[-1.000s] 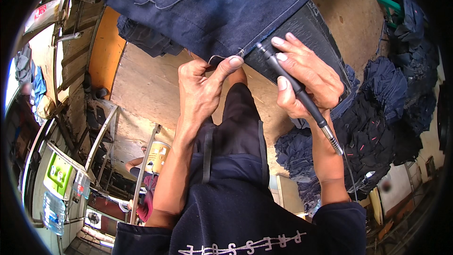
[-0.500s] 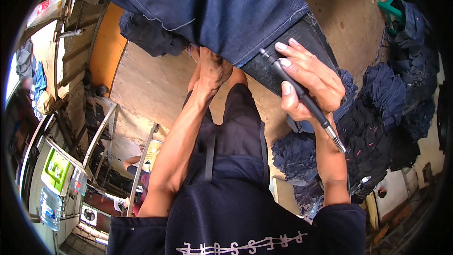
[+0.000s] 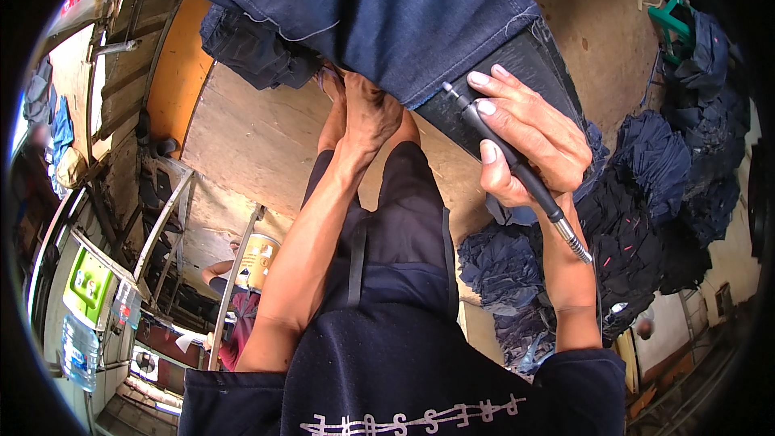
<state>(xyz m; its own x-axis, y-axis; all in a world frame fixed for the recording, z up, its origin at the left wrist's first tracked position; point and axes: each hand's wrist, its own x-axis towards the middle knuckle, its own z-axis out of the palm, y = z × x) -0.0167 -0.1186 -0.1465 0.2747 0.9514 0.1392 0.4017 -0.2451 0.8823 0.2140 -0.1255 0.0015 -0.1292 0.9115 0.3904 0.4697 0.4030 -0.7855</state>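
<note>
Dark blue denim trousers are drawn over a black board, whose end sticks out past the stitched hem at the right. My left hand is closed at the garment's lower edge, its fingertips partly hidden by cloth. Between the thumb and fingers of my right hand is a slim black rotary-tool handpiece with a metal spring sleeve at its rear end. Its narrow tip points up and left, close to the hem; whether it touches the cloth I cannot tell. A loose pale thread curls on the denim.
Crumpled dark garments are heaped on the right, beside a green plastic stool. A darker bundle of cloth hangs left of the trousers. At the lower left are a metal rail, a water bottle and another person's arm.
The trousers' hem and its corner have shifted slightly to the right relative to the handpiece. Both hands keep their grips, and the surroundings have moved a little in view.
</note>
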